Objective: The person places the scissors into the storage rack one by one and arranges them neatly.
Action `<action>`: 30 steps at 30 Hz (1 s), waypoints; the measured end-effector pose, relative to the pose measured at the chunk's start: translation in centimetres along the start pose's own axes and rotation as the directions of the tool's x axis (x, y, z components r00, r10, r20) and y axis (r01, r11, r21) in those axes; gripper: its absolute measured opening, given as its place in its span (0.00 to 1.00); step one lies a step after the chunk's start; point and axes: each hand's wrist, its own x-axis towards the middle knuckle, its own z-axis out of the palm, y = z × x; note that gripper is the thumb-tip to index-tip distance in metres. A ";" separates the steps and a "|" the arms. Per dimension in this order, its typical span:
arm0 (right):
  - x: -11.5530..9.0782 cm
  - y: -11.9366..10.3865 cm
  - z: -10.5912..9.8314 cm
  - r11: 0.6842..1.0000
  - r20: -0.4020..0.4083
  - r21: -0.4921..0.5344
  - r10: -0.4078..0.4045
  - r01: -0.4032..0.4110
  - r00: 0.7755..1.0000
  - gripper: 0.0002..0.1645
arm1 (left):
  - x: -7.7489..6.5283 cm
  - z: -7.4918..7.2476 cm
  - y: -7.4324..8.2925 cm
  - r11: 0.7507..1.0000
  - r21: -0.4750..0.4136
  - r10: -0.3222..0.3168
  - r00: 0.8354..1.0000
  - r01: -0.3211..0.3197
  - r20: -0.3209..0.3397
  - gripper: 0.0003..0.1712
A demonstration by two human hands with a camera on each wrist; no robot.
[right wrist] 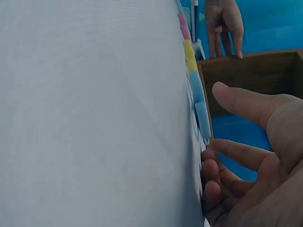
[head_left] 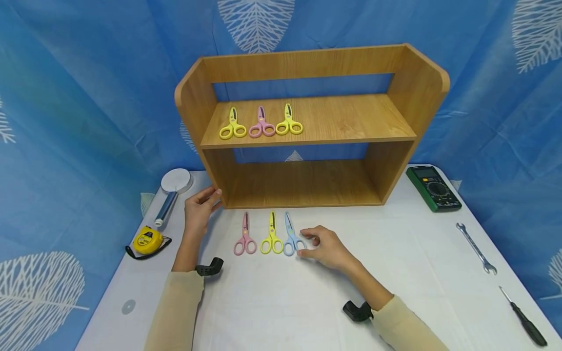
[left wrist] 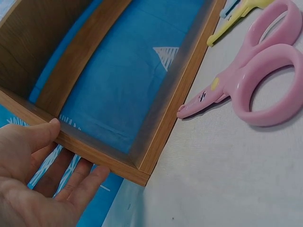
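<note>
My left hand (head_left: 199, 209) touches the lower left side of a wooden shelf (head_left: 307, 200); in the left wrist view its thumb lies at the panel's front edge, with the other fingers against the outer face. My right hand (head_left: 327, 247) is beside the handles of the blue scissors (head_left: 289, 234), thumb and forefinger spread apart around the right loop and nothing held. To the left of these on the table lie yellow scissors (head_left: 272, 234) and pink scissors (head_left: 245, 236), blades towards the shelf. The upper board carries yellow scissors (head_left: 233, 124), pink scissors (head_left: 261, 124) and more yellow scissors (head_left: 288, 122).
At the left are a yellow tape measure (head_left: 148, 241), a blue-handled tool (head_left: 165, 208) and a round white object (head_left: 176, 180). Along the right edge lie a multimeter (head_left: 434, 188), a wrench (head_left: 476, 248) and a screwdriver (head_left: 523, 317). Blue cloth hangs behind.
</note>
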 end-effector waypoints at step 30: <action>-1.9 -3.8 -3.8 0.995 -0.054 0.089 -0.034 0.039 0.998 0.18 | -0.2 0.1 0.2 1.000 -0.018 -0.017 1.000 0.017 -0.003 0.27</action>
